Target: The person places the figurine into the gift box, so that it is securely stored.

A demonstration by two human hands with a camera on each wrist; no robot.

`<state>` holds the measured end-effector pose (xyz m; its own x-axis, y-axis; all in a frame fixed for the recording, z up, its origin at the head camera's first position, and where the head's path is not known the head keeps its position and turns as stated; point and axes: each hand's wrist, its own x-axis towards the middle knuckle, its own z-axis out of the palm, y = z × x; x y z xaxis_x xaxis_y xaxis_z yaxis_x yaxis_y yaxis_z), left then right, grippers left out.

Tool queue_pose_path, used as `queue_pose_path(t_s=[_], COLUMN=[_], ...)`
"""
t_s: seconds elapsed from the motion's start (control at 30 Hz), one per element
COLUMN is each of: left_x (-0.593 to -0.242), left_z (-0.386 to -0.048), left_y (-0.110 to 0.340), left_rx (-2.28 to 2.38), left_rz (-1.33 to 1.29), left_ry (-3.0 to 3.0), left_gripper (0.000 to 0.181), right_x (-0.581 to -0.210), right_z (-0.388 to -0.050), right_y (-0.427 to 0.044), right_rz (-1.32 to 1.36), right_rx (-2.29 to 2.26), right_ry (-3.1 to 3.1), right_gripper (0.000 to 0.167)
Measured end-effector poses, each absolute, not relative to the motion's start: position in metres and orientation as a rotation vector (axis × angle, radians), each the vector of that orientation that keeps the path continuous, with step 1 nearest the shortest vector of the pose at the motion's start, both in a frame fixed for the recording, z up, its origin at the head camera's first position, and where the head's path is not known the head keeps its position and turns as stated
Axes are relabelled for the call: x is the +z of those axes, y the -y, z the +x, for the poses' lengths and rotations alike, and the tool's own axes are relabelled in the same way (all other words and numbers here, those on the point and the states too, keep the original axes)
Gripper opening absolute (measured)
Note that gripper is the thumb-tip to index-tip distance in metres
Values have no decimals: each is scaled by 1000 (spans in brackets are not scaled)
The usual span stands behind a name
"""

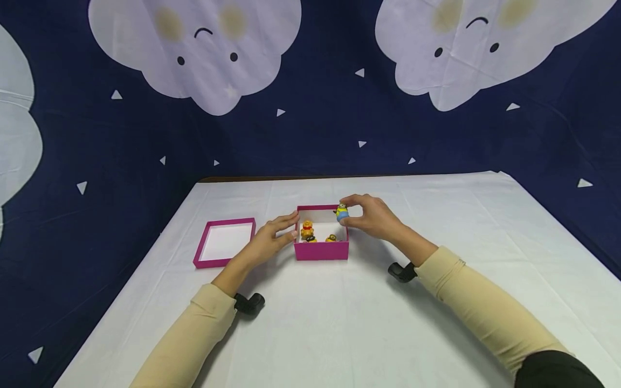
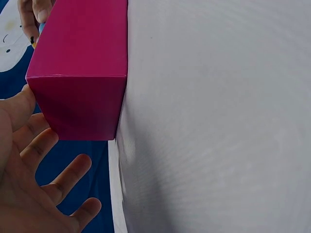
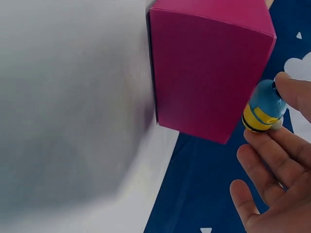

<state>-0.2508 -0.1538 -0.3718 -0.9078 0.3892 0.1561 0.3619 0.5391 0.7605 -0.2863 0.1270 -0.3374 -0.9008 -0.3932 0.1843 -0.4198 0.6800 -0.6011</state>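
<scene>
Head view: which step is in hand at mid-frame?

Carrying something over a rim, I'd judge. The right hand [image 1: 375, 218] pinches a small, rounded blue-and-yellow toy figure [image 1: 342, 212] between thumb and fingertips, at the upper right corner of a magenta rectangular box [image 1: 321, 251] with white insides. Whether it's going in or coming out, I can't tell.

And the left hand [image 1: 271, 237]?

Its fingers are spread, clasping nothing; thumb and fingertips touch the box's left side, probably to steady it.

What does the next move call for?

Keeping the box still, I'd say, and guiding the figure clear of the wall before that pinch loosens.

How does the figure look?

Upright, yellow above with a grey goggle, blue below. It seems to be hard plastic.

Anything around it?

An orange toy bear [image 1: 306, 230] with red on it stands inside the box at left; two yellow heads [image 1: 331, 237] show above the front wall. A shallow, magenta-rimmed white lid [image 1: 225, 242] lies left of centre.
</scene>
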Motion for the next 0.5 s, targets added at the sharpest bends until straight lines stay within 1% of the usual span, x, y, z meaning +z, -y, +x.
queue_pose_path(t_s=[0.27, 0.5], left_x=[-372, -371], left_z=[-251, -250], left_y=[153, 153], left_rx=[1330, 1338], left_rz=[645, 647], left_ry=[-2725, -2725], left_gripper=[48, 48], right_x=[-346, -353], right_z=[-295, -296], right_y=[-112, -105], right_rz=[724, 669], right_rx=[889, 828], right_ry=[2845, 2848], right_gripper=[50, 48])
